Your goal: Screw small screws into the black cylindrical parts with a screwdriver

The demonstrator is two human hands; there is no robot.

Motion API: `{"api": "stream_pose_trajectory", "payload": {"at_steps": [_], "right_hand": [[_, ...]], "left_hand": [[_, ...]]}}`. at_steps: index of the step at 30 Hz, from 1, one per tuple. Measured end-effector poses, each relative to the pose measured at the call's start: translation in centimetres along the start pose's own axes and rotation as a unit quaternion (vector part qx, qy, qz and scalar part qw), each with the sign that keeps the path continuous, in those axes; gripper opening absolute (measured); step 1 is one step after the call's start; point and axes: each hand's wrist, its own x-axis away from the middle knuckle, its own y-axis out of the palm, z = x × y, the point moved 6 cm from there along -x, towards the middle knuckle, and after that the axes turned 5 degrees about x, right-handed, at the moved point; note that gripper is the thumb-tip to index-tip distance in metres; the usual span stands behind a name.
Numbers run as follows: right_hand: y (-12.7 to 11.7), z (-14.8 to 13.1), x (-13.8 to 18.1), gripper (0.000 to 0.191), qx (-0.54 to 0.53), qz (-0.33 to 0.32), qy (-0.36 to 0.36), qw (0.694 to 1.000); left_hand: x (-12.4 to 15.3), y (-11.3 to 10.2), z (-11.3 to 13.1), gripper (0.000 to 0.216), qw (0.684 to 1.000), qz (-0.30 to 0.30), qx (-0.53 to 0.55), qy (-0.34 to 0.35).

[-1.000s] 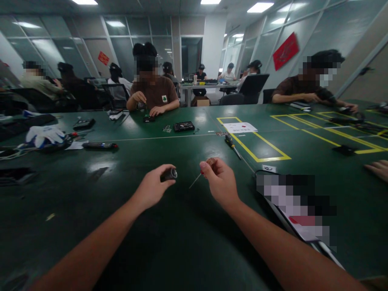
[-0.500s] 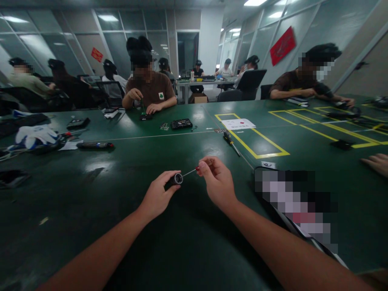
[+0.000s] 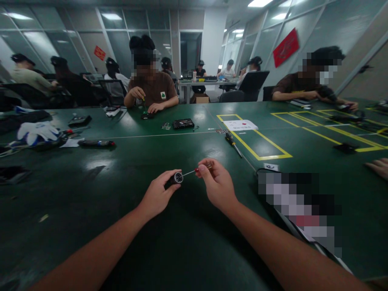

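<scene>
My left hand (image 3: 157, 194) pinches a small dark cylindrical part (image 3: 175, 178) with a metal-ringed open end that faces right. My right hand (image 3: 216, 184) is closed on a thin screwdriver (image 3: 194, 171) with a reddish handle. Its slim metal shaft points left, and the tip meets the open end of the cylinder. Both hands hover just above the green table (image 3: 121, 161), a hand's width apart.
A black-and-yellow screwdriver (image 3: 232, 144) lies beyond my right hand beside yellow tape lines (image 3: 260, 147). A blurred flat object (image 3: 298, 206) sits at my right. White gloves (image 3: 38, 132) and tools lie far left. Other people work across the table; someone's hand (image 3: 377, 167) rests at the right edge.
One second ago the screwdriver tip pointed down-left, away from the cylinder. My right hand has since swung the shaft up so the tip now meets the cylinder's open end.
</scene>
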Motion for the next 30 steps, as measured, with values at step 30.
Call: {"api": "stream_pose_trajectory", "payload": {"at_steps": [30], "right_hand": [[0.1,5.0,-1.2,0.030,-0.271,0.067,0.230,0.932]], "left_hand": [[-0.3,-0.5,0.7,0.039,0.996,0.043,-0.060,0.053]]}}
